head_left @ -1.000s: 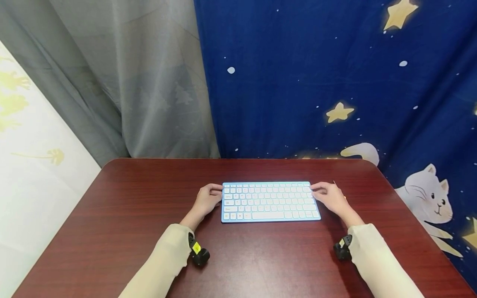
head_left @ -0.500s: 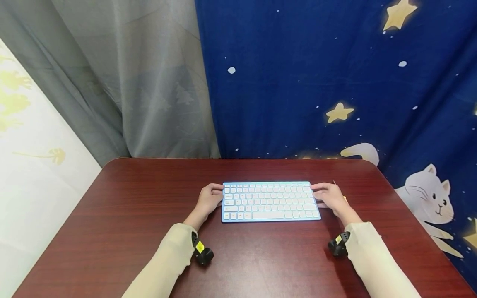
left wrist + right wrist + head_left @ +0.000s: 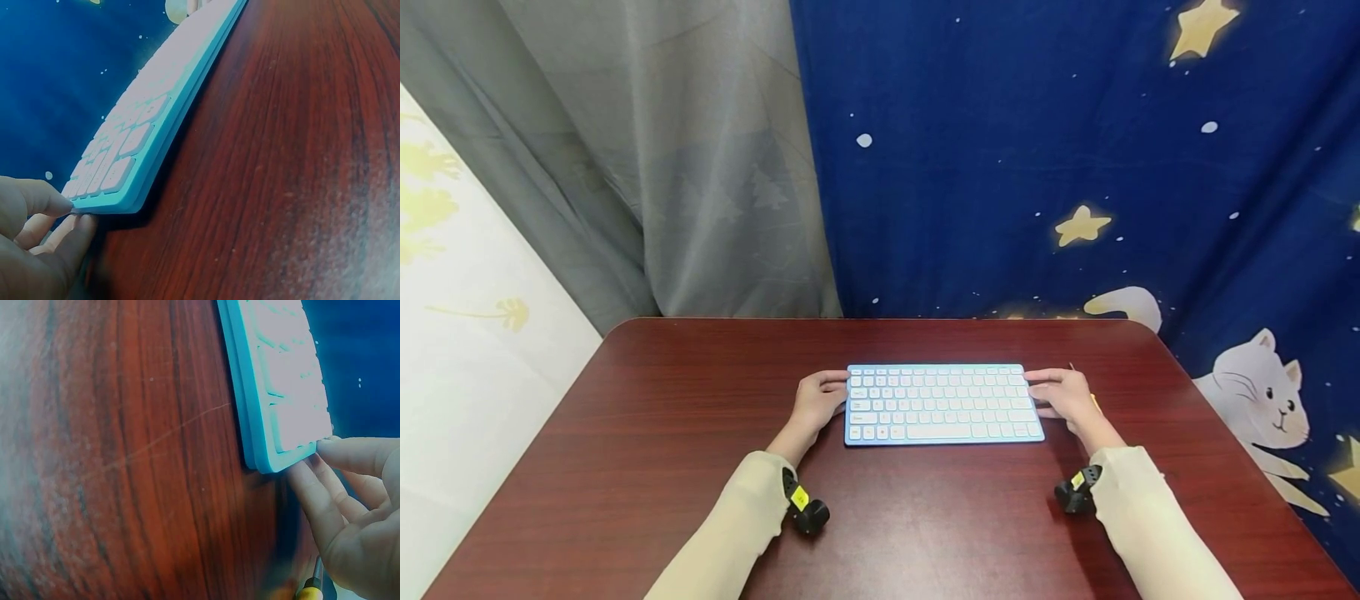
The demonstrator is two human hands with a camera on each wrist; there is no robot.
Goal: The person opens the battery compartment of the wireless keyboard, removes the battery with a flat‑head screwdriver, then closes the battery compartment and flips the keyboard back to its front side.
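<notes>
A light-blue keyboard with white keys (image 3: 943,408) lies on the table in the head view, its long sides running left to right. At its left short edge, my left hand (image 3: 815,404) pinches the rim; the left wrist view shows thumb (image 3: 47,197) and fingertips meeting at the corner. My right hand (image 3: 1067,402) pinches the opposite short edge. In the right wrist view, one fingertip (image 3: 325,447) lies at the key side and other fingers (image 3: 312,494) reach against the underside. Part of the right hand's grip hides behind the keyboard.
A slim tool with a yellow-and-black handle (image 3: 310,590) and metal shaft lies beside my right hand, mostly hidden by it in the head view. The dark red table (image 3: 662,400) ends at curtains, grey (image 3: 730,167) and blue with stars (image 3: 955,167).
My right wrist has shifted a little inward, and more of its lower fingers shows beside the keyboard. The left forearm has moved slightly right. The keyboard stays in nearly the same place.
</notes>
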